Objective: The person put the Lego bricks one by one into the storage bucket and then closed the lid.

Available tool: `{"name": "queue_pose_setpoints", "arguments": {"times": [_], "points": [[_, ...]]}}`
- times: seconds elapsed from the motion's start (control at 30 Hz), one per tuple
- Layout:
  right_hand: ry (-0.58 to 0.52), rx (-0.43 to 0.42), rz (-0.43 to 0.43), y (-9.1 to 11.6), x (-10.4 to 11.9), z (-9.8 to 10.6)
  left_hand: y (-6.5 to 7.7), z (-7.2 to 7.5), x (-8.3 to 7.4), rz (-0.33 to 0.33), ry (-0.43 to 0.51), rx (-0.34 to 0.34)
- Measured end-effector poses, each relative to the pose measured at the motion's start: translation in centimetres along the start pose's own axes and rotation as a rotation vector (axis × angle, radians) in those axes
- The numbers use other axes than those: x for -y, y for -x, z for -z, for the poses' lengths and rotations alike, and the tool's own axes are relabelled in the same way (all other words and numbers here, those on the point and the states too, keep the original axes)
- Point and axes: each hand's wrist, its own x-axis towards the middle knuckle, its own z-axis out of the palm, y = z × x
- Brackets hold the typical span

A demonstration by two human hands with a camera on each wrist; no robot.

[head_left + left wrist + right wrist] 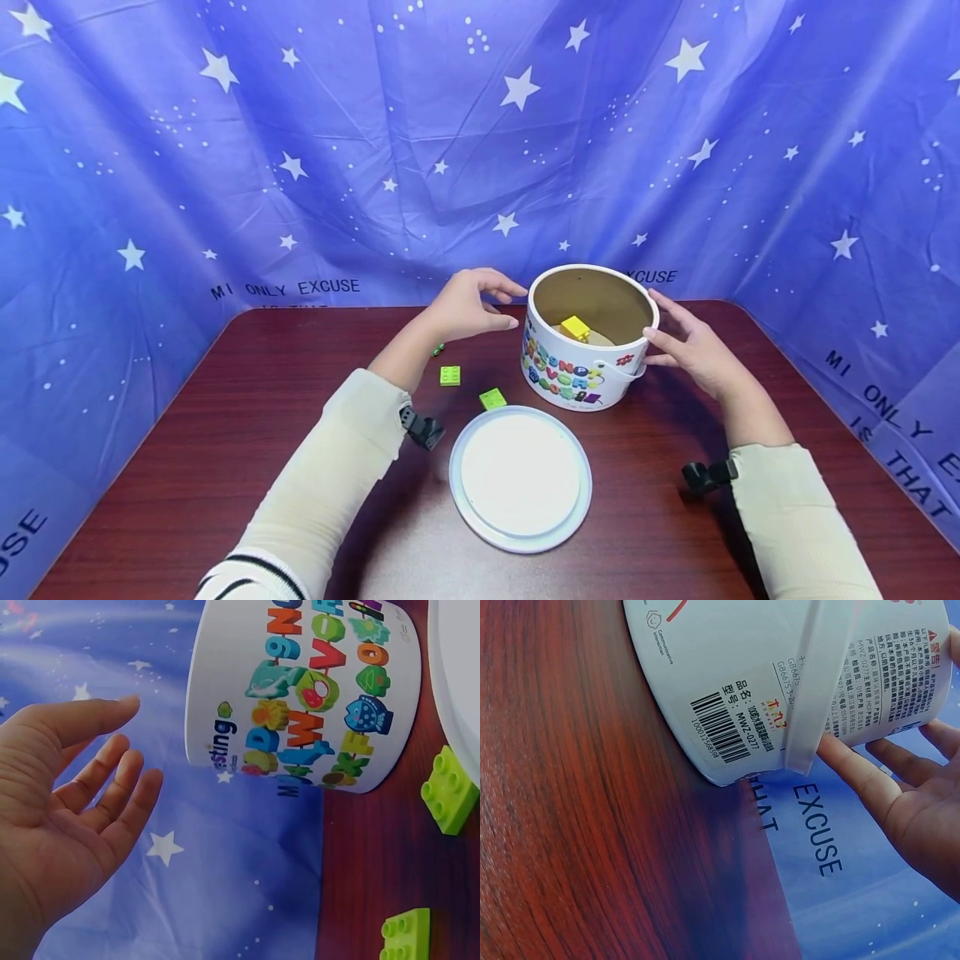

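Observation:
A white bucket point(577, 375) with coloured letters and pictures on its wall stands at the back right of the table. Inside it lies a yellow toy brick point(575, 327). My right hand point(693, 350) touches the bucket's right side at the rim, fingers spread and fairly straight. In the right wrist view, one fingertip is right at the white carrying handle point(817, 690). On the other side, my left hand point(472, 308) hovers left of the bucket with loosely bent fingers and nothing in them. The left wrist view shows a gap between those fingers and the bucket wall.
A round white lid point(521, 475) lies on the dark red wooden table point(262, 417) in front of the bucket. Two lime-green bricks, one flat brick point(450, 376) and another brick point(492, 399), lie left of it. A starry blue cloth point(420, 150) hangs behind.

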Motion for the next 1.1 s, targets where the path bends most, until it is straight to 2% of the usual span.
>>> {"name": "queue_pose_setpoints", "arguments": {"times": [0.37, 0.57, 0.9, 1.1], "points": [[0.009, 0.002, 0.0, 0.0, 0.0, 0.0, 2.5, 1.0, 1.9, -0.004, 0.097, -0.061], [0.008, -0.001, -0.001, 0.0, 0.0, 0.0, 3.7, 1.5, 2.8, -0.009, 0.086, -0.071], [0.004, -0.001, 0.005, 0.0, 0.0, 0.0, 6.0, 2.5, 4.8, 0.027, 0.079, -0.098], [0.009, -0.003, 0.004, 0.0, 0.0, 0.0, 7.3, 3.1, 6.1, 0.017, 0.076, -0.118]]}}
